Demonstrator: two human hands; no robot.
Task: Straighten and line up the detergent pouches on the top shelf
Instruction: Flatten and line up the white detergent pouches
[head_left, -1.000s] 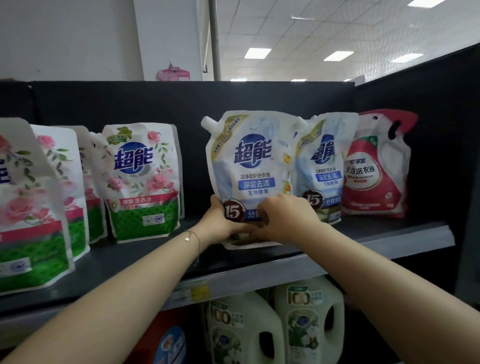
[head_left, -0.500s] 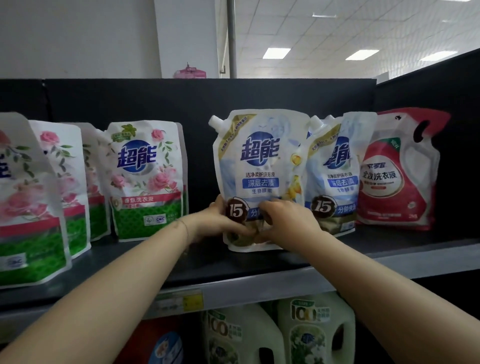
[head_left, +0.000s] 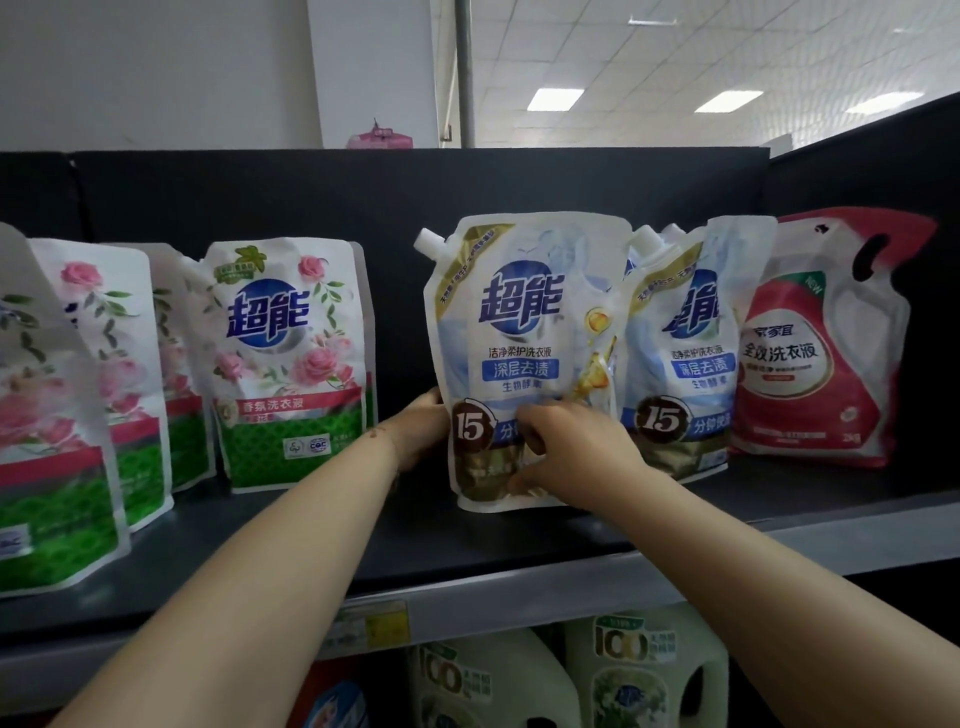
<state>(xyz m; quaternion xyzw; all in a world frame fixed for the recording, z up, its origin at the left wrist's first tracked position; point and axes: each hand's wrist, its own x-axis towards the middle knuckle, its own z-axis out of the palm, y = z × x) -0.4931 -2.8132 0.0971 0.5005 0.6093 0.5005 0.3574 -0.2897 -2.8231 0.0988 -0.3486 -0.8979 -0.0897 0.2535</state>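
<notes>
A blue-and-white detergent pouch (head_left: 524, 322) with a white spout stands upright near the middle of the black top shelf (head_left: 363, 545). My left hand (head_left: 422, 434) grips its lower left edge. My right hand (head_left: 571, 452) lies over its lower front with the fingers curled on it. A second blue pouch (head_left: 685, 353) stands just behind and to the right, partly hidden by the first. A red-and-white pouch (head_left: 826, 343) stands at the far right. On the left stand several rose-print pouches (head_left: 296, 364), the nearest ones turned at an angle.
The shelf's black back panel (head_left: 395, 192) rises behind the pouches and a black side panel (head_left: 883, 171) closes the right end. Below the grey shelf lip (head_left: 519, 597) with its yellow price tag stand white detergent jugs (head_left: 644, 675).
The blue pouch in my hands now stands a little straighter and faces front. The view has shifted, so everything sits further right in frame. Both hands keep their hold.
</notes>
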